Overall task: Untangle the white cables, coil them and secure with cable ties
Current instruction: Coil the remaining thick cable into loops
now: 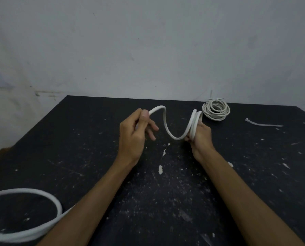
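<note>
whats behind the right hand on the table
Behind the right hand, farther back on the black table, lies a finished white cable coil, apart from the hand. Whether a tie holds it is too small to tell.

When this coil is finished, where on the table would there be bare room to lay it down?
The widest bare patch is the table's far left, beyond the left hand. The middle, between the forearms, is bare too. The far right is crowded: the tied coil and loose cable tie. Slack cable loops the near left corner.
</note>
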